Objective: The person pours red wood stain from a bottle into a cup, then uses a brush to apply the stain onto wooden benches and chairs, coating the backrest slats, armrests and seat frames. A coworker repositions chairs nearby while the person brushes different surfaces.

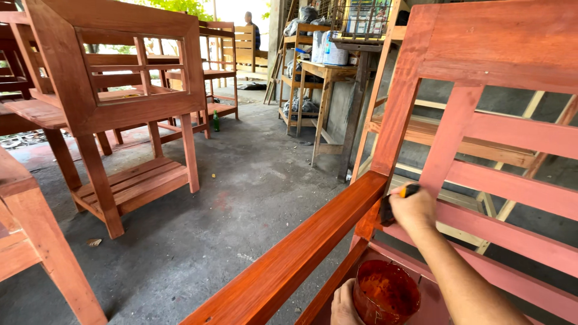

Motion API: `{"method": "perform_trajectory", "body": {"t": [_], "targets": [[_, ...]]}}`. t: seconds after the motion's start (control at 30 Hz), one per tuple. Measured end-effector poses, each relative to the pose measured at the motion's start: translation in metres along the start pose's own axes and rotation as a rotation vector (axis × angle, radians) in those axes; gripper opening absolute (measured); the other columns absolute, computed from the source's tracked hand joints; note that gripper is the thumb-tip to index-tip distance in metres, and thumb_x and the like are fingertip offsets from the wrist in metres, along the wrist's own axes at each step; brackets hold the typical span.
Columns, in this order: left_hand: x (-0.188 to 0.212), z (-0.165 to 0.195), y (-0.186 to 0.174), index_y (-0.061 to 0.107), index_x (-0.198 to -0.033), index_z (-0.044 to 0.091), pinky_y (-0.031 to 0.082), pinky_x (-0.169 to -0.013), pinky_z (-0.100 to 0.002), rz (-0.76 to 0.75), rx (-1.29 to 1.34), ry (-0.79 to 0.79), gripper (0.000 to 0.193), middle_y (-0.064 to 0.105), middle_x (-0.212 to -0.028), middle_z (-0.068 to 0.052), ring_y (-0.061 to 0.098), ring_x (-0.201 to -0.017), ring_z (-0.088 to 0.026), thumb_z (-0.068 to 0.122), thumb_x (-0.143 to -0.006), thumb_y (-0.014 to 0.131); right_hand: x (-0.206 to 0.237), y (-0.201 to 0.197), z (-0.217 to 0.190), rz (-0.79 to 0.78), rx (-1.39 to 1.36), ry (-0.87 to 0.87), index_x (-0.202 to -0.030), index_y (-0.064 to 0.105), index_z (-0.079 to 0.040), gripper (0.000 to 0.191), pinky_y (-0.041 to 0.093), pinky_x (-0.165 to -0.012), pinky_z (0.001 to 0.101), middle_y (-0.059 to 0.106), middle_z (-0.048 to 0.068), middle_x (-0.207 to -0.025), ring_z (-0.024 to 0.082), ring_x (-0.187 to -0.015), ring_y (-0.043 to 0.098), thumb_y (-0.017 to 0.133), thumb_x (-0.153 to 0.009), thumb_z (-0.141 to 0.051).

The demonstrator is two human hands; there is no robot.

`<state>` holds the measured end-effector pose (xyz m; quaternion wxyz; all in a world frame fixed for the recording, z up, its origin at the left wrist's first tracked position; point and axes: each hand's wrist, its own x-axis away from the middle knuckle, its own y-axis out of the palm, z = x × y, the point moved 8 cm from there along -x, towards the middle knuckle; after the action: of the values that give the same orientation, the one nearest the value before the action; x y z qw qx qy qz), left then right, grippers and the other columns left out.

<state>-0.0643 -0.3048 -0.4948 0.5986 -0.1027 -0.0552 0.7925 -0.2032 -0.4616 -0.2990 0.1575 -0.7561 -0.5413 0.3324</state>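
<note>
Right hand (413,209) gripping brush (394,204) (handle up-right, bristles down-left), left hand (343,304) holding stain can (385,295)

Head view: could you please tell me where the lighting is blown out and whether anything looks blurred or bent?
Head view: daylight beyond the stacked chairs is overexposed at top centre; the right hand with its brush and the left hand by the stain cup are sharp in even shade; the wide lens bows the bench back.

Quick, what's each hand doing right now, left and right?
Left hand: closed around the pot of red-brown stain, holding it.
Right hand: closed on a dark brush with an orange handle, held against the wooden bench frame.
</note>
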Motion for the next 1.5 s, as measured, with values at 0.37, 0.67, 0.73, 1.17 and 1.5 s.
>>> {"method": "perform_trajectory", "body": {"t": [0.37,0.67,0.73,1.17,1.5], "targets": [[-0.007,-0.012,0.011,0.046,-0.144,0.011,0.043,-0.117,-0.04,-0.01,-0.021,0.006,0.075,0.054,-0.135,-0.011,0.055,-0.134,-0.025,0.041,-0.081,0.075,0.002,-0.025,-0.11,-0.028,0.604,-0.328,-0.113,0.07,-0.01,0.025,0.057,-0.089,0.0478,0.075,0.019,-0.108,0.037,-0.103,0.072,0.058,-0.092,-0.011],[-0.008,-0.012,0.018,0.044,-0.144,0.01,0.042,-0.118,-0.041,-0.018,-0.005,0.003,0.082,0.053,-0.136,-0.011,0.053,-0.135,-0.026,0.039,-0.076,0.079,-0.023,-0.033,-0.086,-0.035,0.543,-0.231,-0.111,0.073,-0.01,0.024,0.059,-0.086,0.0477,0.075,0.019,-0.104,0.036,-0.098,0.073,0.06,-0.096,-0.023],[-0.008,-0.014,0.02,0.044,-0.144,0.01,0.042,-0.118,-0.041,-0.022,-0.004,0.002,0.083,0.052,-0.137,-0.011,0.052,-0.135,-0.026,0.038,-0.075,0.08,-0.016,-0.018,-0.054,-0.075,0.495,-0.148,-0.112,0.073,-0.009,0.024,0.058,-0.087,0.0472,0.075,0.019,-0.105,0.035,-0.099,0.074,0.061,-0.097,-0.023],[-0.006,-0.006,0.028,0.042,-0.145,0.009,0.04,-0.119,-0.043,-0.048,-0.005,0.006,0.094,0.05,-0.139,-0.012,0.049,-0.137,-0.029,0.035,-0.067,0.085,-0.01,-0.061,-0.156,-0.001,0.653,-0.344,-0.106,0.074,-0.009,0.019,0.058,-0.087,0.0484,0.076,0.018,-0.107,0.035,-0.103,0.072,0.062,-0.091,-0.011],[-0.007,0.007,0.035,0.04,-0.146,0.008,0.039,-0.12,-0.044,-0.061,0.0,0.015,0.102,0.048,-0.14,-0.013,0.047,-0.139,-0.03,0.032,-0.061,0.09,0.036,-0.045,-0.168,0.0,1.428,-1.01,-0.093,0.076,-0.01,0.012,0.05,-0.101,0.0457,0.072,0.006,-0.104,0.026,-0.114,0.058,0.068,-0.087,-0.016]]}}
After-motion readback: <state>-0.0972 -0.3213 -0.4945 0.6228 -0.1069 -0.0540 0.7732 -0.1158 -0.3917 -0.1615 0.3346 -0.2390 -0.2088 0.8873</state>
